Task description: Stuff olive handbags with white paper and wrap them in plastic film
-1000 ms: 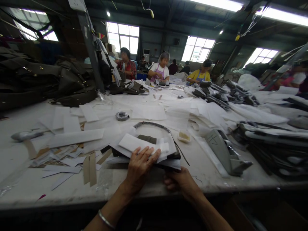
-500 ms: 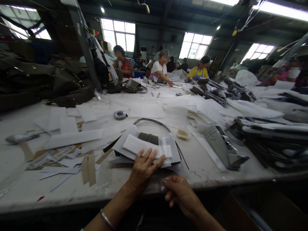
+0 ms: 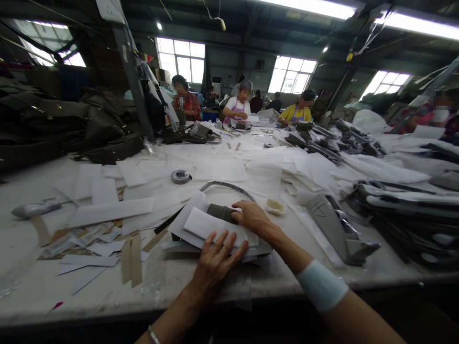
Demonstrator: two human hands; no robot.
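Note:
A dark olive handbag [image 3: 219, 213] lies on the table in front of me, with white sheets around it and its wrapped handle [image 3: 225, 183] arching away from me. Across its front rests a folded white padding sheet [image 3: 202, 223]. My left hand [image 3: 217, 260] presses flat on the lower edge of that sheet, fingers spread. Reaching over the right side of the bag, my right hand [image 3: 253, 217] has its fingers bent together at the olive part. Whatever is between those fingertips is too small to make out. A piece of clear tape [image 3: 244, 302] hangs at the table's front edge.
Left lie white sheets [image 3: 111, 212] and tan strips [image 3: 132, 260]; a tape roll [image 3: 181, 177] sits beyond. Right are a small yellowish dish [image 3: 275, 206], a grey tape dispenser [image 3: 324, 227] and a dark bag pile [image 3: 401, 220]. Co-workers [image 3: 238, 107] sit across the table.
My right hand has moved from the table's front edge up and forward onto the bag's right side. My left hand stays on the padding sheet. A co-worker opposite now handles a white sheet.

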